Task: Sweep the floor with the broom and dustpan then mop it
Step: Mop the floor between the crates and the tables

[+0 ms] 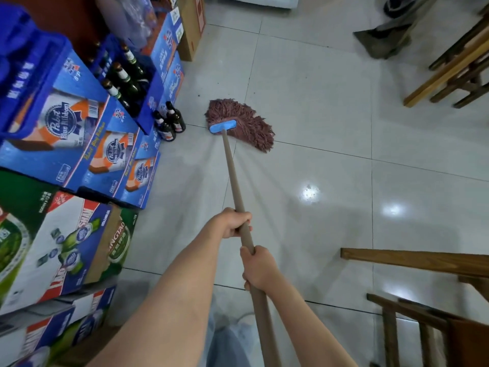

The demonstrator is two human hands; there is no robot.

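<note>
Right hand [258,266] and left hand [234,221] grip the mop handle [234,176] beside Pabst Blue Ribbon cartons [66,125].

mop [239,122]: 1 | hands [234,223]: 2 | floor bottles [169,124]: 3

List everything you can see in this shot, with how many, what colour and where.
mop: one, reddish-brown head, blue clamp, tan pole, on floor centre
loose bottles: about three, dark, on floor left of mop head
beer cartons: many, blue, green and white, stacked left
crate of bottles: one, blue, atop cartons
brown box: one, top centre
wooden furniture: brown, right side
floor: pale glossy tiles
left hand: grips pole, farther down
right hand: grips pole, nearer body
</note>
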